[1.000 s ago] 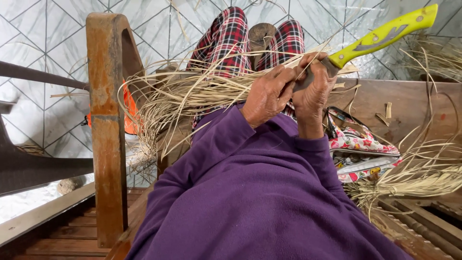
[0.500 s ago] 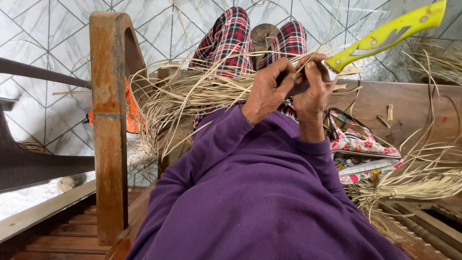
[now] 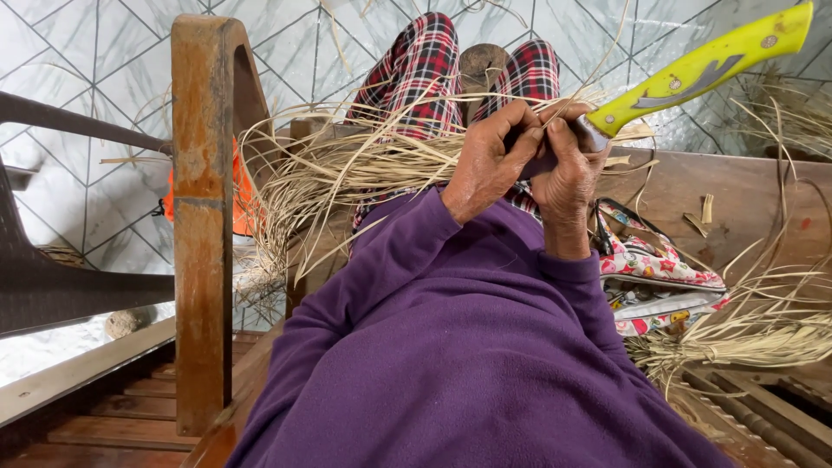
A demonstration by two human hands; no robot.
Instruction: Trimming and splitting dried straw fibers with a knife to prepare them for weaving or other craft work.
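Left hand [image 3: 490, 160]: centre of frame, slightly above middle. Fingers curled shut, pinching dry strands against the knife's blade end; thumb and forefinger meet the right hand's.

Right hand [image 3: 568, 186]: just right of the left hand, touching it. Closed in a fist about the knife where handle meets blade; the blade itself is hidden between the two hands.

Knife [image 3: 702, 65]: yellow-green handle with grey inlay, running up to the upper right corner. Judged stiff and light, the moulded handle giving firm hold; it is held low, near the blade, which suits fine control. Edge direction cannot be told.

Fibre [image 3: 347, 165]: pale straw-coloured strips fanning left from the hands across the lap, ends drooping at left centre. Judged very light, dry, springy, limp along its length, apt to split or slip strand by strand; best taken close to the working point, pinched flat, as here.

Sleeves [image 3: 451, 347]: purple fleece, filling lower centre.

Trousers [image 3: 416, 65]: red plaid, knees at top centre, behind the fibre.

Post [image 3: 201, 217]: worn wooden upright, left of centre, with an orange thing partly hidden behind it.

Bag [image 3: 659, 269]: floral cloth, right of centre, just beside the right wrist, lying on a wooden bench [image 3: 745, 191].

Bundle [image 3: 754, 334]: more fibre, lower right, below the bag.

Floor [image 3: 87, 52]: pale tiles with diagonal lines, upper left and top.
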